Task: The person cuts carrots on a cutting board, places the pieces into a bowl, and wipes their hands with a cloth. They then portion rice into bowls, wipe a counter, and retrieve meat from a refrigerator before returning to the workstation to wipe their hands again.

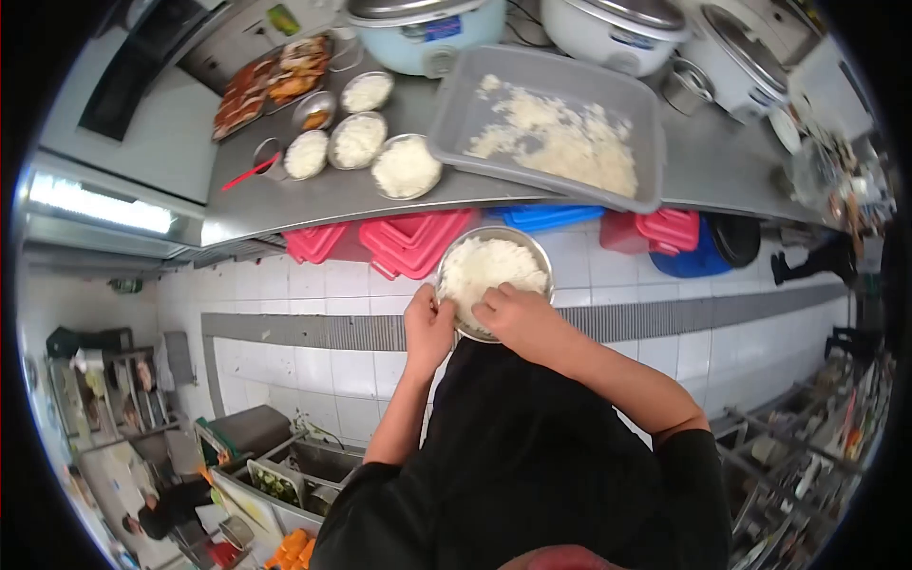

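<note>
Left hand grips bowl rim; right hand presses rice.

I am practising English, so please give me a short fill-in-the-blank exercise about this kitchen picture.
1. The left hand holds a metal bowl full of ____.
2. The right hand presses on the rice from ____.
3. The big grey tray lies on the ____.
4. Beside the tray stand ____ small bowls of rice.

Missing words: rice; above; counter; four
</note>
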Demonstrator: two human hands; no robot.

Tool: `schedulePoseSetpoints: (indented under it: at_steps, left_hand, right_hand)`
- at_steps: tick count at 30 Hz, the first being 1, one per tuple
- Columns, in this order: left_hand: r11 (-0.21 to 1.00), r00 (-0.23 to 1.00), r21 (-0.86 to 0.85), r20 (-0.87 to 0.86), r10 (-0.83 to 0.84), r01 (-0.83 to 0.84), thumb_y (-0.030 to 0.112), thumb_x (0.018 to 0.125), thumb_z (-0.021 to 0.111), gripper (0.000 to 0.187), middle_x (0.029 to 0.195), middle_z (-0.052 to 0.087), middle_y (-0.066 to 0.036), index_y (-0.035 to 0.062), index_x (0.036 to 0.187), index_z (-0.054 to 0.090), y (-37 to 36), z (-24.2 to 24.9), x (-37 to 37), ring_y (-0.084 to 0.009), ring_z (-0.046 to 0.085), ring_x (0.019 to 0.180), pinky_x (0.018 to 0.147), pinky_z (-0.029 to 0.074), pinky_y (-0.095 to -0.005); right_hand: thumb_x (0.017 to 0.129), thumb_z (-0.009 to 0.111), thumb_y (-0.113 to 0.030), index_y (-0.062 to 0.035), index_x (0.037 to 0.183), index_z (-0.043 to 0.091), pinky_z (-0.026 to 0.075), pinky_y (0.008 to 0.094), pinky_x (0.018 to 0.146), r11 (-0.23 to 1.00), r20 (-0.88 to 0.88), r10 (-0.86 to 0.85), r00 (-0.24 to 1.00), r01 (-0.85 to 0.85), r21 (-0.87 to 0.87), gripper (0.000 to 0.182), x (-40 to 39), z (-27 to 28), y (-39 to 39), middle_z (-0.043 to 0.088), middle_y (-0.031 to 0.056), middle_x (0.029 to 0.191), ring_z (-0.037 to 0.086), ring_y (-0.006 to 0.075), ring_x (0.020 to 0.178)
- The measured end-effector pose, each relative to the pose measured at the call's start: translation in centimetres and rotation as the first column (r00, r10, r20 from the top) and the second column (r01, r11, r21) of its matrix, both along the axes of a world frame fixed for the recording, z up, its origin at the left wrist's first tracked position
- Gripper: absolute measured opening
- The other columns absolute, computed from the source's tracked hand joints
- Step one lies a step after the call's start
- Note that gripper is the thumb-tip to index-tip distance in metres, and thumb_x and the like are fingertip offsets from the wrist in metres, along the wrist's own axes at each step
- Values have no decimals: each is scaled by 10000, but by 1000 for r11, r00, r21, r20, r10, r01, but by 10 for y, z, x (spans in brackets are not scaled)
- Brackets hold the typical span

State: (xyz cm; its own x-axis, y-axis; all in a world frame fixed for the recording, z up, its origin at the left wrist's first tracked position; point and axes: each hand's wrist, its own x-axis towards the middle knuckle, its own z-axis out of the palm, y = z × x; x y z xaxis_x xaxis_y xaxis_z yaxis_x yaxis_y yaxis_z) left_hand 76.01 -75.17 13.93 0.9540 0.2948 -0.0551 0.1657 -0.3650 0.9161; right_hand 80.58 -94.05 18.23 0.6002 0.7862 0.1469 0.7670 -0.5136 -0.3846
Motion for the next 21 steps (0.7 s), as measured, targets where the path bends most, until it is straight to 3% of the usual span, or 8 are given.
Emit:
schedulePoseSetpoints:
  at_steps: [7,9,12,14,16,18,20,21]
  left_hand:
    - [948,941,-59,117,316,-311,1,866,526,163,655,447,30,11,713,470,100,-29,15,-60,364,635,538,332,-267]
    - [911,899,-112,156,410,-396,10,886,511,215,666,406,33,26,695,413,144,-40,33,-56,345,649,534,310,-266]
    - [870,849,-95,192,493,-484,40,901,524,229,693,383,31,43,727,375,199,-13,62,-70,306,650,530,282,-285]
    - [871,836,-55,256,485,-489,54,911,518,197,709,386,38,46,759,392,250,-18,80,-69,325,655,535,296,-274]
    - [887,852,-71,251,459,-456,71,930,490,147,752,416,24,29,804,426,267,9,100,-70,357,681,553,326,-255]
    - [902,847,-7,341,408,-432,95,941,497,164,772,393,11,26,807,432,277,20,122,-78,359,685,545,344,-264]
    - [923,875,31,332,352,-383,107,941,505,263,752,328,6,43,750,337,279,24,146,-98,315,677,529,324,-276]
    - [939,898,77,328,293,-335,103,937,508,299,744,298,3,54,731,296,269,31,157,-106,292,670,525,305,-283]
  right_hand:
    - [815,635,-80,-59,972,657,554,373,764,976,-87,189,978,-177,125,160,84,-5,67,654,95,919,658,267,900]
    - [817,675,-115,-61,989,686,554,366,808,873,-53,16,998,12,487,181,116,6,85,677,106,949,670,266,924]
    - [811,713,-147,-68,997,707,543,366,870,754,69,-155,986,73,653,202,167,8,123,674,110,1078,656,280,1015]
    - [819,691,-159,-75,959,703,539,383,875,795,197,-201,959,42,606,164,202,-21,158,645,102,1128,633,296,1037]
    - [829,652,-154,-76,993,684,536,398,878,956,212,-134,968,70,285,183,226,-48,167,625,103,1157,616,309,1050]
    - [818,638,-146,-71,1025,682,506,427,930,985,-31,-37,999,41,168,224,244,-55,175,618,142,1142,594,324,1111]
    - [822,634,-156,-71,1044,668,503,429,930,942,-188,-102,977,155,297,240,239,-47,166,614,151,1138,594,324,1111]
    - [825,631,-156,-73,1057,660,513,431,905,894,14,-169,986,147,424,248,235,-53,161,626,140,1115,606,324,1088]
